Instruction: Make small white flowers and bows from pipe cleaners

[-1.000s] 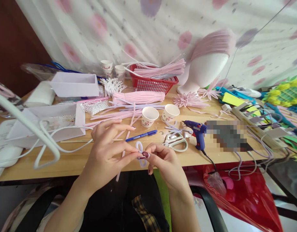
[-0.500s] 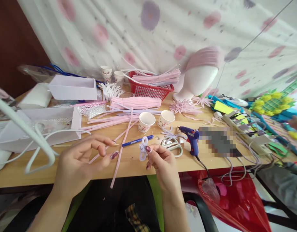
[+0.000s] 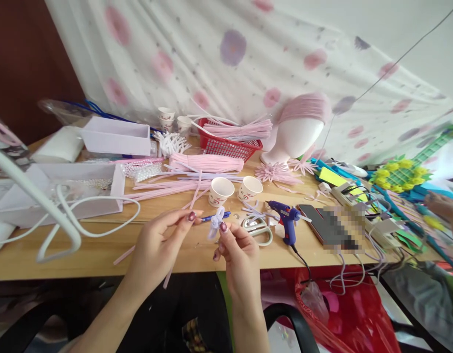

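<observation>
1. One lavender looped piece, made up of small loops, held in the air over the front part of the wooden table.
2. One right hand, thumb and fingers pinching the looped piece at its right side.
3. One left hand, thumb and forefinger brought together, left of the looped piece and apart from it; whether anything lies between the tips cannot be told.
4. One blue pen, lying on the table, partly hidden by the looped piece.
5. One loose pink stem, passing behind the left hand, lower end at the table's front edge.
6. Two paper cups, left and right, upright, side by side beyond the pen.
7. One pair of white-handled scissors, just right of the right hand.
8. One blue glue gun, on its side, cord running over the table edge.
9. One pink stem bundle, lying before a red basket that holds more stems.
10. One white foam head, top wrapped in pink, behind a pink spiky flower.
11. One co-worker's hand, at far right.
</observation>
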`<state>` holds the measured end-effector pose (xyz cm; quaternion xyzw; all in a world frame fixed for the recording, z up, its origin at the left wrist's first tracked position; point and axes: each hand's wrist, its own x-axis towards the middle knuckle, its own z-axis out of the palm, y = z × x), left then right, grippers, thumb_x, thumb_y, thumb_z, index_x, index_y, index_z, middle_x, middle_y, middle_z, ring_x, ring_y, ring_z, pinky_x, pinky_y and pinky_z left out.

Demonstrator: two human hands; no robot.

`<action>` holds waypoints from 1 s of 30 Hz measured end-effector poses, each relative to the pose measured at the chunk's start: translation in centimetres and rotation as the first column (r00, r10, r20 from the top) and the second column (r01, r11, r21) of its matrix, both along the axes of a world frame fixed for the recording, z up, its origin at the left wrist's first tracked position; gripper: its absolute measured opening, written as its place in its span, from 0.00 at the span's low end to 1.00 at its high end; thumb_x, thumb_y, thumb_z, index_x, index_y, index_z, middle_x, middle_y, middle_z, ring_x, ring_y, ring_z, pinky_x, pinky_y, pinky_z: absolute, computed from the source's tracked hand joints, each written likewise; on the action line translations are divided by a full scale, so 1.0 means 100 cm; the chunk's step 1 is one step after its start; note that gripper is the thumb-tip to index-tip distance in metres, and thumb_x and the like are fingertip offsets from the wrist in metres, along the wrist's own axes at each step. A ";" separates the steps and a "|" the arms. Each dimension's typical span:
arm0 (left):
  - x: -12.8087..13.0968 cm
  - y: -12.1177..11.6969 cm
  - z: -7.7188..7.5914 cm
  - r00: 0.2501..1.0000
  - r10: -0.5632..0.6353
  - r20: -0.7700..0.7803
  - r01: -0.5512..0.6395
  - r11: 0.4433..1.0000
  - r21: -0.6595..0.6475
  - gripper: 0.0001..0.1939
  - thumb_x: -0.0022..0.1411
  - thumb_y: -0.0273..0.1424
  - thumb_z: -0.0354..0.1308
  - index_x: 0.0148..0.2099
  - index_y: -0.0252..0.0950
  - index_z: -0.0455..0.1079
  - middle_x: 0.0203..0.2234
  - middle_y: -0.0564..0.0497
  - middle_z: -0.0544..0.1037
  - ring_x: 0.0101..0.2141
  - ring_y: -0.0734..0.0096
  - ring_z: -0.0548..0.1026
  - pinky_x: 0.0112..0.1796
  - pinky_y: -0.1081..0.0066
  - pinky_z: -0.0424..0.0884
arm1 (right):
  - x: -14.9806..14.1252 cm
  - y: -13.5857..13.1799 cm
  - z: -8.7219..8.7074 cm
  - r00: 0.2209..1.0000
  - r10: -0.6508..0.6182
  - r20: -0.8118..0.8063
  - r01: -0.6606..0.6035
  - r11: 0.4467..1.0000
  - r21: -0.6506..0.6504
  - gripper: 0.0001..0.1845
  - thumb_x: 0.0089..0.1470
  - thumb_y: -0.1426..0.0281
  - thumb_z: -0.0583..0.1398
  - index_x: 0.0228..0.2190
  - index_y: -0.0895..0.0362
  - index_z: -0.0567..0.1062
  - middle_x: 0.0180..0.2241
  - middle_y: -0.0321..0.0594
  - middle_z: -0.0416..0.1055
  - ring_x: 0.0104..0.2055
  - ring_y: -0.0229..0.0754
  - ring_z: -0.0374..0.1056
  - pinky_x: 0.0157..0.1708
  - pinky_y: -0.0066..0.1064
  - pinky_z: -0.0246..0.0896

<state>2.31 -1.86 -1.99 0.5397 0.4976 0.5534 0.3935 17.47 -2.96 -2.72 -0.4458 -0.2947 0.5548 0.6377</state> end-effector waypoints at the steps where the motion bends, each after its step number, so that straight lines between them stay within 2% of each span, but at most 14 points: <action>1: 0.002 -0.001 0.003 0.999 -0.001 -0.054 0.003 0.999 0.044 0.11 0.64 0.41 0.62 0.37 0.41 0.82 0.35 0.50 0.85 0.40 0.62 0.82 0.45 0.67 0.76 | 0.000 -0.001 -0.001 0.999 -0.009 0.041 0.008 0.999 0.035 0.20 0.40 0.56 0.77 0.25 0.59 0.82 0.20 0.31 0.69 0.16 0.27 0.59 0.14 0.19 0.62; 4: 0.006 -0.002 0.007 0.985 -0.004 -0.175 0.023 0.994 0.109 0.08 0.62 0.36 0.63 0.33 0.41 0.80 0.35 0.51 0.83 0.40 0.64 0.80 0.44 0.69 0.73 | -0.001 -0.003 -0.005 0.985 -0.032 0.172 0.011 0.993 0.120 0.16 0.48 0.58 0.73 0.28 0.59 0.82 0.28 0.35 0.74 0.18 0.27 0.62 0.17 0.20 0.64; 6: 0.007 -0.001 0.005 0.983 -0.014 -0.183 0.032 0.995 0.098 0.06 0.61 0.34 0.64 0.33 0.41 0.79 0.34 0.52 0.82 0.40 0.65 0.79 0.43 0.70 0.72 | 0.000 -0.004 -0.005 0.971 -0.037 0.235 0.003 0.990 0.143 0.13 0.52 0.60 0.71 0.29 0.58 0.82 0.28 0.35 0.74 0.19 0.28 0.63 0.17 0.20 0.63; 9: 0.006 0.002 -0.002 0.994 -0.041 -0.104 0.045 0.999 0.029 0.07 0.61 0.35 0.63 0.33 0.40 0.79 0.35 0.52 0.82 0.40 0.65 0.78 0.44 0.70 0.71 | 0.002 -0.006 -0.006 0.961 -0.022 0.277 -0.021 0.988 0.152 0.12 0.55 0.61 0.70 0.30 0.57 0.83 0.26 0.33 0.71 0.19 0.27 0.61 0.17 0.19 0.60; 13: 0.008 0.006 -0.009 0.990 -0.119 0.073 0.126 0.987 -0.102 0.07 0.59 0.37 0.64 0.33 0.40 0.80 0.33 0.52 0.82 0.39 0.64 0.79 0.43 0.69 0.72 | 0.005 -0.007 -0.008 0.968 -0.002 0.251 -0.034 0.990 0.138 0.12 0.55 0.60 0.70 0.31 0.57 0.83 0.24 0.33 0.70 0.19 0.28 0.58 0.18 0.19 0.55; 17: 0.011 0.006 -0.012 0.984 -0.121 0.132 0.135 0.985 -0.104 0.06 0.58 0.35 0.65 0.32 0.39 0.79 0.31 0.52 0.82 0.38 0.64 0.79 0.42 0.69 0.72 | 0.007 -0.008 -0.009 0.974 0.022 0.225 -0.045 0.994 0.097 0.14 0.54 0.58 0.70 0.30 0.57 0.83 0.19 0.31 0.66 0.19 0.29 0.56 0.18 0.21 0.54; 21: 0.007 0.006 -0.016 0.995 -0.095 0.035 0.096 0.995 -0.040 0.06 0.62 0.35 0.64 0.34 0.40 0.80 0.35 0.51 0.83 0.42 0.64 0.79 0.46 0.68 0.72 | 0.008 -0.008 -0.008 0.973 0.050 0.224 -0.069 0.995 0.078 0.16 0.54 0.56 0.70 0.31 0.57 0.85 0.20 0.32 0.65 0.21 0.30 0.56 0.20 0.22 0.53; 24: 0.000 0.006 -0.018 0.999 -0.029 -0.032 0.029 1.000 0.000 0.07 0.62 0.38 0.65 0.35 0.41 0.79 0.38 0.51 0.83 0.44 0.63 0.79 0.48 0.66 0.72 | 0.008 -0.006 -0.008 0.978 0.091 0.188 -0.101 0.994 0.042 0.18 0.56 0.54 0.68 0.33 0.56 0.86 0.20 0.33 0.65 0.21 0.30 0.57 0.21 0.23 0.53; 27: -0.008 0.006 -0.019 0.995 0.104 0.005 -0.103 0.994 -0.043 0.10 0.57 0.40 0.69 0.36 0.40 0.78 0.34 0.51 0.83 0.39 0.63 0.80 0.45 0.65 0.74 | 0.007 -0.005 -0.008 0.991 0.084 0.100 -0.086 0.996 0.014 0.20 0.52 0.51 0.69 0.31 0.56 0.87 0.22 0.35 0.67 0.21 0.31 0.57 0.20 0.23 0.52; 30: -0.017 0.006 -0.018 0.971 0.225 0.078 -0.220 0.973 -0.075 0.11 0.51 0.38 0.72 0.32 0.40 0.75 0.29 0.54 0.82 0.33 0.65 0.81 0.39 0.68 0.77 | 0.006 -0.004 -0.006 0.998 0.045 0.051 -0.046 0.999 0.011 0.21 0.48 0.50 0.71 0.28 0.56 0.87 0.24 0.38 0.69 0.22 0.31 0.58 0.18 0.23 0.51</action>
